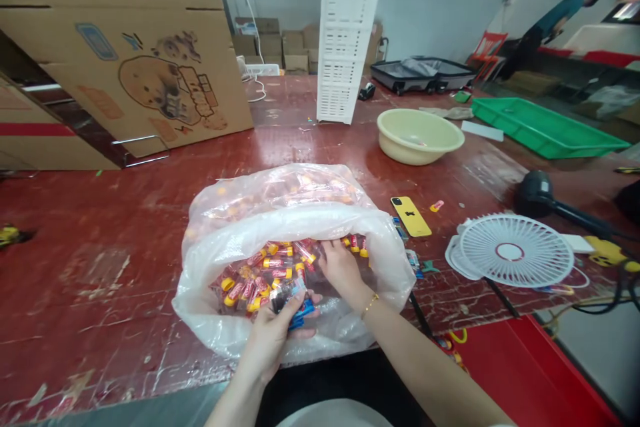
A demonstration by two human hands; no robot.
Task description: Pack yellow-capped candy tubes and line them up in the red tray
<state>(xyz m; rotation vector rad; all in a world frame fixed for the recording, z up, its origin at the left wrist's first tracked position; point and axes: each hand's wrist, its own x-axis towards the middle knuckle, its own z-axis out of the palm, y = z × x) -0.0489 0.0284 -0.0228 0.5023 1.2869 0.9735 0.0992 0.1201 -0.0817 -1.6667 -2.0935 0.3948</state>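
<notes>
A large white plastic bag point(295, 217) with its mouth rolled back lies before me. Inside it are many small clear tubes point(280, 261) with yellow caps and red labels. My left hand point(280, 323) is closed around several small pieces with blue ends point(301, 313), over the front of the bag's mouth; their exact kind is hard to make out. Into the bag reaches my right hand point(343, 267), its fingers stretched out among the tubes at the back. Some of its fingertips are hidden there.
Right of the bag lie a yellow phone point(411, 216), a loose tube point(437, 206), a white fan grille point(515, 250) and a black hair dryer point(537, 197). Behind stand a pale basin point(420, 147), a green tray point(545, 127), a white crate point(345, 47) and a cardboard box point(150, 73). A person point(555, 23) stands far right.
</notes>
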